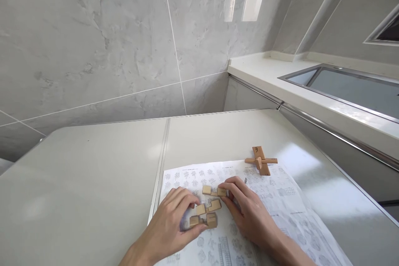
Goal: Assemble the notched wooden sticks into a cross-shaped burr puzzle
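Note:
Several notched wooden puzzle pieces [208,212] lie on a printed instruction sheet [280,199] on a white table [93,183]. My left hand [173,224] curls over the near pieces, thumb and fingers pinching one of them [197,220]. The fingertips of my right hand [246,212] pinch the end of another notched piece [215,191] at the far side of the group. An assembled wooden cross-shaped puzzle [261,160] stands on the sheet's far right corner, away from both hands.
A seam [162,162] divides the table into two panels. A grey tiled wall [109,50] rises behind. To the right runs a white counter [280,75] with a recessed steel sink [352,87] and a metal rail along its edge.

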The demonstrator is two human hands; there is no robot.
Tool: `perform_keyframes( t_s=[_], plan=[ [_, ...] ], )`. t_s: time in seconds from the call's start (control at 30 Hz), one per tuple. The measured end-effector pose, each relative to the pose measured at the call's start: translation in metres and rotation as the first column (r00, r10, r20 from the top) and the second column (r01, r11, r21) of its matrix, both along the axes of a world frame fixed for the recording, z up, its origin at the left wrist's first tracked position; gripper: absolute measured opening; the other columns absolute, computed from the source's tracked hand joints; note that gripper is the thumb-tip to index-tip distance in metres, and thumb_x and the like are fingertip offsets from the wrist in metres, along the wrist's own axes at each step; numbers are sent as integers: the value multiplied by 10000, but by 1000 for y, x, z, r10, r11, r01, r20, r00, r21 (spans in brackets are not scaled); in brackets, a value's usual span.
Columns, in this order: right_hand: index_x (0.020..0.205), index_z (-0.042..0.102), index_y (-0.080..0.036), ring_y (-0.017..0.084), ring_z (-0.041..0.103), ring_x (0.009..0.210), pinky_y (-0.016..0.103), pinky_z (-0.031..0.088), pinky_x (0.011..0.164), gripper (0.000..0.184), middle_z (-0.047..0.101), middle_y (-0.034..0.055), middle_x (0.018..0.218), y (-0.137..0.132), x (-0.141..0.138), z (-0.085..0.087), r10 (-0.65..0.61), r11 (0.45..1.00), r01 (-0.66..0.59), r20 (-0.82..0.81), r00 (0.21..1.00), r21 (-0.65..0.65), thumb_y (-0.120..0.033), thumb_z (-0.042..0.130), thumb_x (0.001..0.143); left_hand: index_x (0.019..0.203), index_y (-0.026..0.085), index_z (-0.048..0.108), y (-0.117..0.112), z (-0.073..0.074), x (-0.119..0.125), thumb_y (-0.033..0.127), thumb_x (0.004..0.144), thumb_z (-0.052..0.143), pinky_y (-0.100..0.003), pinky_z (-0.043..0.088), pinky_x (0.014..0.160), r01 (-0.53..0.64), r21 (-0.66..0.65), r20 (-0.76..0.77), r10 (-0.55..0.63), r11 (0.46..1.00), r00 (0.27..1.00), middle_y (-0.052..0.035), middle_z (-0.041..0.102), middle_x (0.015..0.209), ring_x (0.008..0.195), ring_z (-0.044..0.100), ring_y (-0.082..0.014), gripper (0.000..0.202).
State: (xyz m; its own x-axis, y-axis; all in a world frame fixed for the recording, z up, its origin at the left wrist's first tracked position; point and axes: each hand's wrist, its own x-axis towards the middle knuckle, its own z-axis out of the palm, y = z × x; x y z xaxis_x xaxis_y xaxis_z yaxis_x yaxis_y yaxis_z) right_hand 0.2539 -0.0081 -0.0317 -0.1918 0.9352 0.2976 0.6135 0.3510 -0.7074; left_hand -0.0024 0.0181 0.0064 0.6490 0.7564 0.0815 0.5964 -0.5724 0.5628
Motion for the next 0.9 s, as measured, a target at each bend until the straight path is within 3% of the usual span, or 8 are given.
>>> perform_keyframes(
  t_s=[0.2,0.33,0.47,0.6,0.7,0.9],
  plan=[
    [1210,585,-265,200,680,805,345,585,704,167,644,69,1117,0,0,0,4,999,-4,0,1000,-41,-212,481,1090,1128,233,574,-1,1,1,319,879,821,-373,503,824,1,-16,-37,-2,1000,999,-31,665,1013,885,600,-230,361],
    [1208,584,-269,198,679,792,351,578,704,166,641,65,1113,0,0,0,1,999,-2,-4,1000,-42,-215,479,1092,1210,258,614,0,1,2,431,1029,658,-376,497,888,-8,-93,8,9,996,1000,-41,679,1094,975,615,-232,255],
    [1224,578,-266,190,672,784,355,575,707,175,636,68,1126,-1,1,-2,6,999,-6,-6,1000,-52,-211,477,1092,1170,264,649,-2,0,4,388,1104,514,-380,481,923,-44,-101,7,45,994,999,-37,673,1070,998,610,-221,195],
    [1227,580,-266,192,671,804,353,581,719,188,630,65,1130,-2,2,-3,6,999,-6,-4,1000,-44,-196,477,1086,1094,233,611,-4,0,5,407,1051,603,-361,484,850,-73,-80,-24,71,994,997,-30,649,1001,909,592,-210,180],
    [1236,582,-270,200,674,833,352,584,730,198,630,68,1131,-2,2,-3,-2,999,2,-3,1000,-35,-200,477,1084,941,218,541,-4,-1,2,439,957,723,-320,461,729,-112,-44,-55,110,993,992,-1,594,865,784,546,-190,287],
    [1207,593,-265,183,656,764,344,569,704,169,629,73,1125,-2,2,-1,-22,998,18,-63,998,-65,-252,469,1093,890,213,582,4,-2,-7,429,821,896,-311,424,727,73,94,-56,-68,993,996,6,619,819,783,562,-196,387]
  ],
)
